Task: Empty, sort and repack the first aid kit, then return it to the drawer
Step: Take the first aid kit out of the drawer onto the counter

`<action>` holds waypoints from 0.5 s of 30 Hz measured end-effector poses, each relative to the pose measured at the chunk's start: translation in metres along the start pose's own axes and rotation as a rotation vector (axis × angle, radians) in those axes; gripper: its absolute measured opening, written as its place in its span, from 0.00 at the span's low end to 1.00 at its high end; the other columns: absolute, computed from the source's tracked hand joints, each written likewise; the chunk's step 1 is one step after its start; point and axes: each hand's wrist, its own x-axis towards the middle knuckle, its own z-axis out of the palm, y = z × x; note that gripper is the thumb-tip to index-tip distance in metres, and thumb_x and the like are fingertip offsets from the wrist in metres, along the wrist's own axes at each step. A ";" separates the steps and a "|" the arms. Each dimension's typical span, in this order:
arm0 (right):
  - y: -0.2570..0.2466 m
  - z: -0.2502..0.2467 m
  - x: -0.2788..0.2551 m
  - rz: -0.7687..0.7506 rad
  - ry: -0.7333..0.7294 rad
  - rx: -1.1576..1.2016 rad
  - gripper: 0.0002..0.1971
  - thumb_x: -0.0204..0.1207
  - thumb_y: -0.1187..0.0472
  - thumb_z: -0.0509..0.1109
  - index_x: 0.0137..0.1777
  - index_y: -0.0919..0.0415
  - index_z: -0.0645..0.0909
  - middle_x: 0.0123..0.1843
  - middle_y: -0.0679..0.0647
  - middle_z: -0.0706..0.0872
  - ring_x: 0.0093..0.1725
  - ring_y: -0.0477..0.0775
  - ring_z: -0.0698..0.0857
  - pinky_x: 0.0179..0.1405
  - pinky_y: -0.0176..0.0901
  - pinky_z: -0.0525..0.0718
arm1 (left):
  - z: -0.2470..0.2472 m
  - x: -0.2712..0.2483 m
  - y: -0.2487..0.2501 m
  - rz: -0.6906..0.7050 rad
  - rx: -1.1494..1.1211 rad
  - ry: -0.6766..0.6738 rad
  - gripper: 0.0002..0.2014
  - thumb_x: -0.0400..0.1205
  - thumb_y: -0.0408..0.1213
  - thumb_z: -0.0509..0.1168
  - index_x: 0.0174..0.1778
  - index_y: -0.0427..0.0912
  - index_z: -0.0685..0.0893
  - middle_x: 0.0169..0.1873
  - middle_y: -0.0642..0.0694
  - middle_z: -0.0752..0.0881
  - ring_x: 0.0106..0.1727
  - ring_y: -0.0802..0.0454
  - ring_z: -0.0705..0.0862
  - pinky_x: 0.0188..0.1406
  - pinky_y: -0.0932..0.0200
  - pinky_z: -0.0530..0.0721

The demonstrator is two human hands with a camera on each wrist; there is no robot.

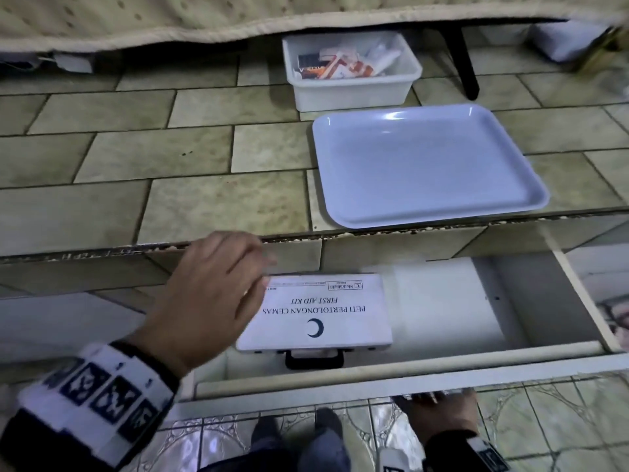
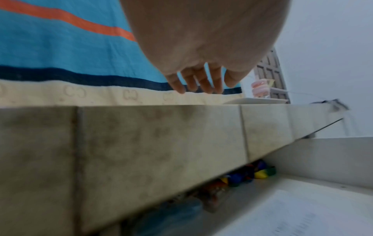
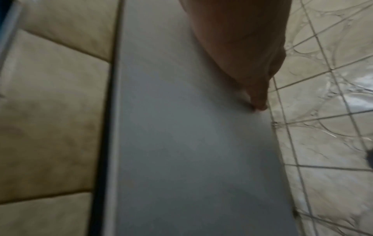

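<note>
A white first aid kit (image 1: 316,311) with a blue crescent and a black handle (image 1: 315,361) lies flat in the open white drawer (image 1: 449,301). My left hand (image 1: 218,291) hovers over the kit's left end with relaxed, spread fingers and holds nothing. The left wrist view shows the left hand (image 2: 201,79) with fingers hanging loose, and the kit's lid (image 2: 302,215) blurred below. My right hand (image 1: 439,408) grips the lower edge of the drawer front (image 1: 340,390), fingers hidden behind it. In the right wrist view the right hand (image 3: 256,95) sits at the edge of the grey drawer front (image 3: 191,143).
On the tiled counter (image 1: 170,148) above the drawer lie a bare lavender tray (image 1: 425,165) and, behind it, a white bin (image 1: 354,93) with packets. A black leg (image 1: 464,63) stands beside the bin. Colourful items (image 2: 252,174) sit deep in the drawer.
</note>
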 end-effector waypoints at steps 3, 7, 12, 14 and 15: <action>-0.037 -0.008 -0.014 -0.314 0.084 -0.109 0.10 0.80 0.53 0.55 0.42 0.49 0.77 0.51 0.54 0.79 0.65 0.52 0.76 0.69 0.48 0.71 | 0.020 -0.015 0.017 -0.214 -0.209 -0.207 0.13 0.82 0.47 0.52 0.42 0.46 0.80 0.34 0.56 0.78 0.36 0.56 0.77 0.39 0.53 0.73; -0.063 -0.002 -0.036 -0.995 0.302 -0.497 0.13 0.67 0.55 0.63 0.48 0.37 0.81 0.66 0.59 0.73 0.66 0.54 0.75 0.72 0.50 0.73 | 0.064 -0.020 -0.011 -0.724 -0.427 -0.601 0.18 0.83 0.46 0.61 0.65 0.42 0.76 0.55 0.47 0.82 0.53 0.53 0.81 0.47 0.63 0.72; -0.061 0.069 -0.056 -0.833 -0.232 -1.479 0.07 0.74 0.55 0.66 0.45 0.56 0.84 0.53 0.60 0.85 0.49 0.57 0.82 0.48 0.46 0.75 | 0.086 -0.014 -0.031 -0.749 -0.270 -0.808 0.19 0.82 0.44 0.61 0.63 0.35 0.75 0.59 0.40 0.83 0.59 0.45 0.82 0.48 0.61 0.74; -0.055 0.103 -0.047 -0.308 -0.348 -1.938 0.16 0.78 0.48 0.66 0.46 0.64 0.80 0.48 0.61 0.84 0.46 0.58 0.83 0.43 0.43 0.77 | 0.087 -0.011 -0.031 -0.758 -0.337 -0.928 0.20 0.82 0.46 0.60 0.65 0.38 0.75 0.59 0.42 0.84 0.56 0.47 0.83 0.50 0.59 0.78; -0.054 0.113 -0.041 -0.149 -0.353 -2.090 0.19 0.79 0.45 0.64 0.44 0.63 0.78 0.45 0.60 0.82 0.42 0.56 0.83 0.40 0.40 0.76 | 0.090 -0.010 -0.031 -0.753 -0.357 -0.975 0.20 0.82 0.47 0.59 0.66 0.40 0.75 0.60 0.42 0.84 0.56 0.48 0.83 0.54 0.59 0.79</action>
